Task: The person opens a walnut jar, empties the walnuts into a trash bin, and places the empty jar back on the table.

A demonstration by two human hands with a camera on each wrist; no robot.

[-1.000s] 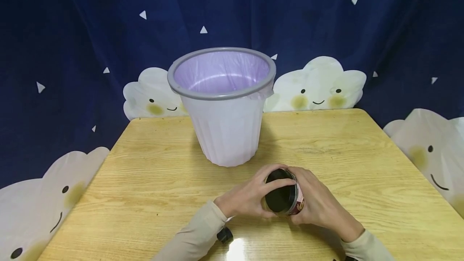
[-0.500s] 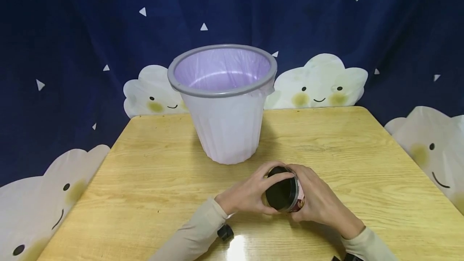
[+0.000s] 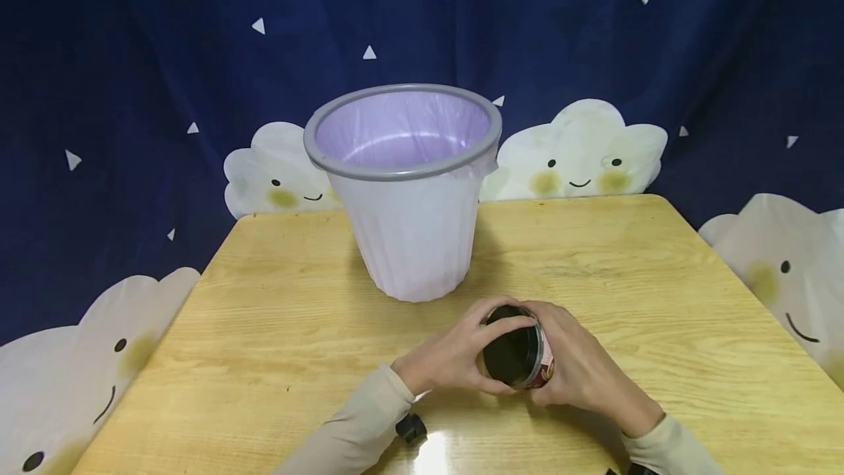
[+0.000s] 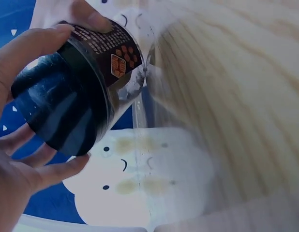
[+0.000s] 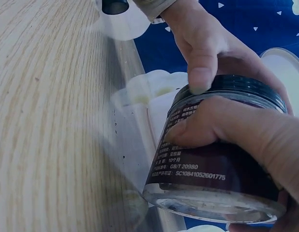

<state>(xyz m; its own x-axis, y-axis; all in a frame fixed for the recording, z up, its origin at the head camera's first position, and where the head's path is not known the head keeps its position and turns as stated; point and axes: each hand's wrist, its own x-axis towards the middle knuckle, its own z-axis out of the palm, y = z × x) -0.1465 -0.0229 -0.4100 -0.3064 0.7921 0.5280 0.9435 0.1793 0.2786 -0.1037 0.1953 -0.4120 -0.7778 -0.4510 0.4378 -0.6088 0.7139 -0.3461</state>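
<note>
Both hands hold a clear plastic jar with a dark printed label and a wide black screw lid. My left hand grips the lid, its thumb and fingers spread round the rim. Round the labelled body curls my right hand, with its thumb across the label in the right wrist view. The jar leans so that its lid faces the head camera; in the left wrist view its bottom edge is at or very close to the tabletop. The lid sits on the jar.
Behind the hands stands a white waste bin with a grey rim and a purple liner bag. The wooden table reaches back to a dark blue curtain printed with clouds and triangles. Black wrist-camera mounts sit at the sleeves.
The left fingers shift very slightly on the lid. Otherwise the hands, jar and bin keep their places; the head view sways a little.
</note>
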